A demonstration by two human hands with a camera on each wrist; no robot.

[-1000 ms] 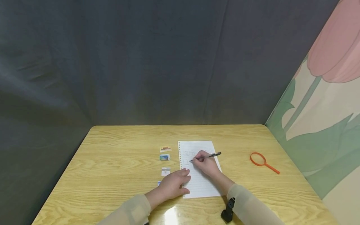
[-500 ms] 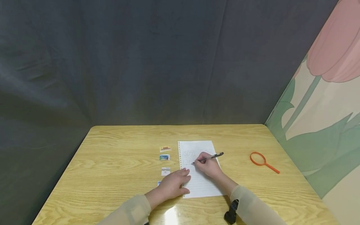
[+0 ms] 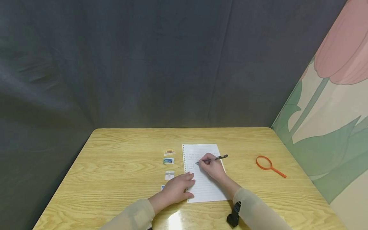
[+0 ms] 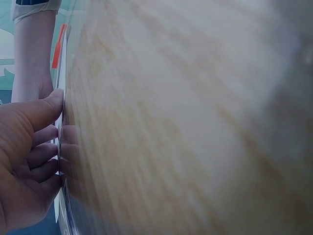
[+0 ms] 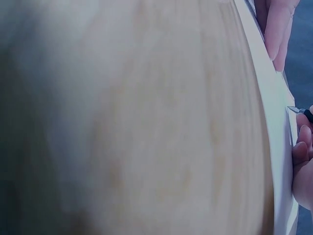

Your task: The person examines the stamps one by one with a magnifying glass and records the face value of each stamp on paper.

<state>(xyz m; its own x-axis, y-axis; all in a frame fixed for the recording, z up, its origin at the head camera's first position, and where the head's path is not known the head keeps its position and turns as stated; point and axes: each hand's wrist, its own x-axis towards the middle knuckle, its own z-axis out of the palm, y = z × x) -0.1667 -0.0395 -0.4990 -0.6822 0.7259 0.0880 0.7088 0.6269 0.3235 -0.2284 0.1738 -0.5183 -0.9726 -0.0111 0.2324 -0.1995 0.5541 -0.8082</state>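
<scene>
My right hand (image 3: 212, 167) pinches a dark pen (image 3: 220, 157), its tip at the second line of handwriting on a lined sheet of paper (image 3: 207, 188). In the right wrist view the pen tip (image 5: 293, 108) meets the white page. My left hand (image 3: 176, 188) rests with fingers spread on the sheet's lower left edge. Its fingertips press the page in the left wrist view. Left of the paper, several small stamp-like pictures stand in a column: a yellowish one (image 3: 169, 152), a blue-green one (image 3: 168, 161) and a pale one (image 3: 169, 175). Another, blue-edged, is mostly hidden behind my left hand.
An orange magnifying glass (image 3: 271, 167) lies on the wooden table (image 3: 115, 172), right of the paper. A dark curtain (image 3: 172, 64) hangs behind the table's far edge. The right wall (image 3: 330, 127) carries a painted tulip.
The pen tip shifts slightly right and toward me, then a little back up, and more strokes show on the second line. My left hand stays in place on the sheet.
</scene>
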